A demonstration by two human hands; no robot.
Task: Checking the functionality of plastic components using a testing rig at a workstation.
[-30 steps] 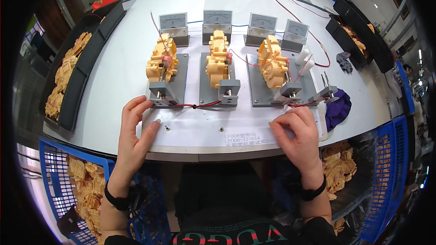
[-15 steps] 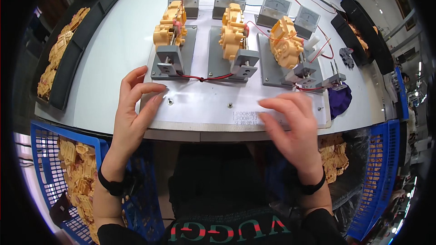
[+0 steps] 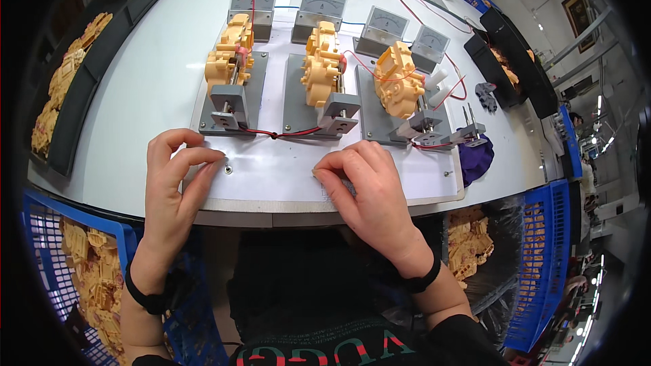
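My left hand (image 3: 175,179) hovers with thumb and forefinger slightly apart beside a small metal toggle switch (image 3: 228,170) in the white board (image 3: 271,190). Thumb and forefinger of my right hand (image 3: 369,186) are pinched together at the board's middle toggle switch, which they hide. Beyond my hands, three yellow plastic gearboxes sit on grey fixtures: a left gearbox (image 3: 225,61), a middle gearbox (image 3: 319,71) and a right gearbox (image 3: 399,85). A red and black wire (image 3: 291,134) runs between the fixtures.
Several analog meters, one a left meter (image 3: 252,3), stand behind the fixtures. Another toggle switch (image 3: 447,174) and a purple cloth (image 3: 477,161) are at the right. Black bins (image 3: 102,78) hold yellow parts. Blue baskets, a left basket (image 3: 74,213) and a right basket (image 3: 546,264), flank me below the table.
My right hand has moved left, and its fingertips have closed at the middle switch. My left hand stays near the left switch. The whole view has shifted slightly.
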